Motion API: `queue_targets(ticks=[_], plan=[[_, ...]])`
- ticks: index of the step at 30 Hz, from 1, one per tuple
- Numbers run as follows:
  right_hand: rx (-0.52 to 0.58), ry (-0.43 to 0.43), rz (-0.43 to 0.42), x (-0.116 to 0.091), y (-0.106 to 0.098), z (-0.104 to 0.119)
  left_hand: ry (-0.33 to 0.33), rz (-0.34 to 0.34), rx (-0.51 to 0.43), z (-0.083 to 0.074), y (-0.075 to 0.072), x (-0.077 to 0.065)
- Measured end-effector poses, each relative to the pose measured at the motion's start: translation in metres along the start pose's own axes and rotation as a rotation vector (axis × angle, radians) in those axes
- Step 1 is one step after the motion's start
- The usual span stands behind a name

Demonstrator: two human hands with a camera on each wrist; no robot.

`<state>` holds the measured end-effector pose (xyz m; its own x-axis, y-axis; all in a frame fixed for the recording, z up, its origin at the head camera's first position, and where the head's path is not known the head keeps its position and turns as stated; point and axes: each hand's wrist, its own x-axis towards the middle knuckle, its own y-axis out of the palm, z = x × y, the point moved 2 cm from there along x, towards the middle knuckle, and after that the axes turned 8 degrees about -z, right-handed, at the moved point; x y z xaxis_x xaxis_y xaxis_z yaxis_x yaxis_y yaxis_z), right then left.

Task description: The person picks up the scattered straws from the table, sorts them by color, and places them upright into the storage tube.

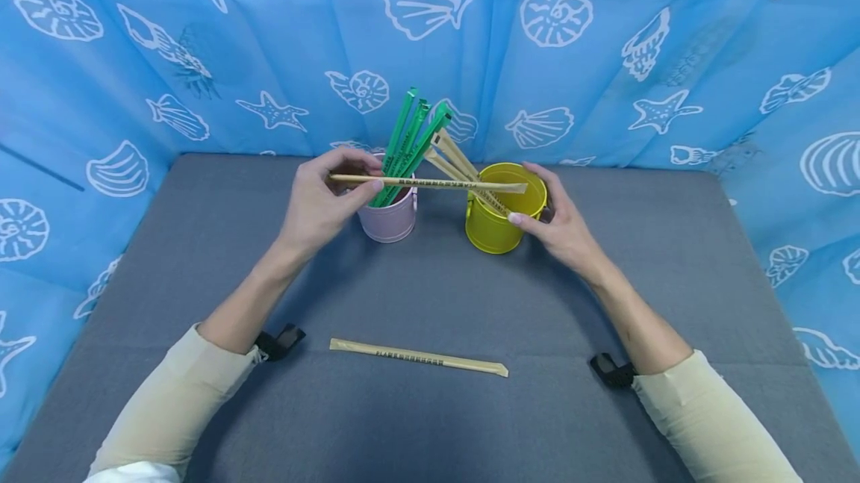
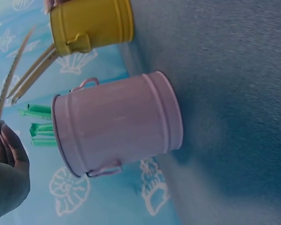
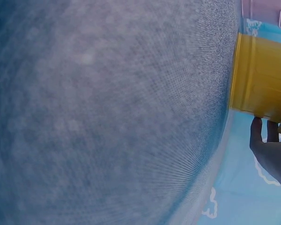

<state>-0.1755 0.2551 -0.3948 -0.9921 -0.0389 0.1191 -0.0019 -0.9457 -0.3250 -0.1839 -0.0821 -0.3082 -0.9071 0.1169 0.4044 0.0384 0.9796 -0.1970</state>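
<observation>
My left hand (image 1: 316,203) pinches a straw in a beige paper wrapper (image 1: 437,184) between thumb and fingers. The straw lies almost level, its far end overlapping the mouth of a small yellow bucket (image 1: 493,233) in the head view. On that bucket's right side, my right hand (image 1: 567,225) grips the wall, thumb at the rim and fingers around the far side. Several beige-wrapped straws (image 1: 457,157) stand in the yellow bucket and lean left. Just below my left hand is a pink bucket (image 2: 112,124) with several green-wrapped straws (image 1: 413,143) in it.
One more beige-wrapped straw (image 1: 418,357) lies on the grey cloth-covered table (image 1: 430,423), nearer to me than the buckets. Behind the table's far edge hangs a blue curtain (image 1: 497,42) with white shell prints.
</observation>
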Motion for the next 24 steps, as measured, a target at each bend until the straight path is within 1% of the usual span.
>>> queue_targets(ticks=[3,7,10,14,18,24], plan=[[0.007,-0.003,0.0,0.0,0.0,0.001,0.018,0.005,0.038,-0.003,0.004,0.003],[0.009,-0.011,-0.003,0.001,0.0,0.001,0.078,0.012,0.11,0.011,0.006,0.01],[0.005,-0.018,-0.006,0.002,0.0,0.001,0.121,0.038,0.158,0.011,0.01,0.013],[-0.005,-0.031,-0.014,0.002,-0.001,0.001,0.135,0.072,0.173,0.011,0.019,0.018],[-0.025,-0.028,-0.02,0.001,-0.001,0.002,0.098,0.1,0.15,0.014,0.032,0.023],[-0.028,-0.008,-0.018,-0.001,0.0,0.0,-0.013,0.122,0.047,0.019,0.052,0.029]])
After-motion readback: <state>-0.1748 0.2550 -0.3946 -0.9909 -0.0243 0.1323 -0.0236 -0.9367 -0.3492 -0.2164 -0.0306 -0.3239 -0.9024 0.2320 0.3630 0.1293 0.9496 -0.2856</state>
